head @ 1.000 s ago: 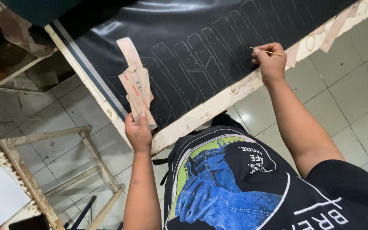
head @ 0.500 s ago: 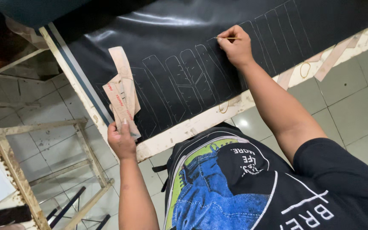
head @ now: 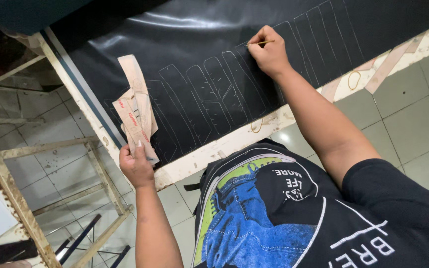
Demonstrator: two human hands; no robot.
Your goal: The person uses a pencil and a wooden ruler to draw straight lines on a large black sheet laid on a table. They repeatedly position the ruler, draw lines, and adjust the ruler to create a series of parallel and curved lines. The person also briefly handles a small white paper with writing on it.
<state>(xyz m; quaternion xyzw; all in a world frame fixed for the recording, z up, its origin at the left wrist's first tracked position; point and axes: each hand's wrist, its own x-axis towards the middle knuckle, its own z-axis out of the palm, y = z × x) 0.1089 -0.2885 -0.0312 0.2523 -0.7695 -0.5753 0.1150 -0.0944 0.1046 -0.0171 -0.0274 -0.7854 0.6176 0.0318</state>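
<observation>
Black sheet material (head: 184,54) covers a worn, pale-edged table (head: 224,146) and bears rows of long, narrow outlines drawn in a light line. The right hand (head: 270,52) rests on the sheet, fingers pinched closed around a thin pencil-like marker (head: 258,43) whose tip touches an outline. The left hand (head: 136,166), at the table's near edge, grips a bundle of tan card templates (head: 135,109) lying over the sheet's left part. A wooden frame (head: 21,198) stands on the tiled floor (head: 413,114).
</observation>
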